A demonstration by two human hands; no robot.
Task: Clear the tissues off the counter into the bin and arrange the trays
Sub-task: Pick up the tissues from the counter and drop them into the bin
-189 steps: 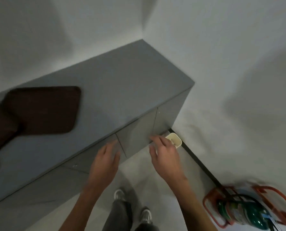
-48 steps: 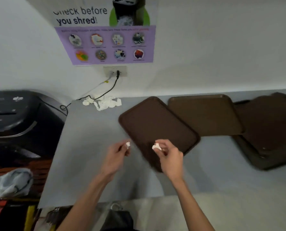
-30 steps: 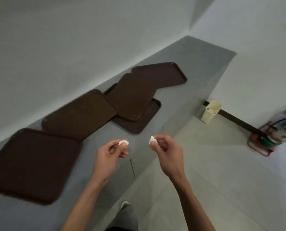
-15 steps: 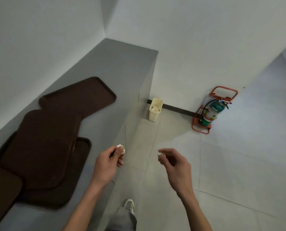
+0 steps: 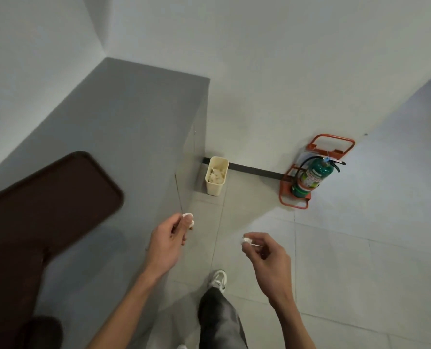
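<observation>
Tissue is pinched at the fingertips of both hands: the left hand (image 5: pixel 169 238) grips 1 white tissue wad (image 5: pixel 188 218) over the front edge of the grey counter (image 5: pixel 134 117), and the right hand (image 5: pixel 267 255) pinches the other tissue wad (image 5: pixel 246 240) above the tiled floor. Ahead, a cream bin (image 5: pixel 217 176) holding crumpled tissues stands against the counter's end. 1 brown tray (image 5: pixel 46 197) lies on the counter. A green fire extinguisher (image 5: pixel 312 177) stands by the wall.

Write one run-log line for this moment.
left hand: pinches tissue bit; right hand: pinches second tissue bit; bin: ahead, tissues inside; drop: pending
</observation>
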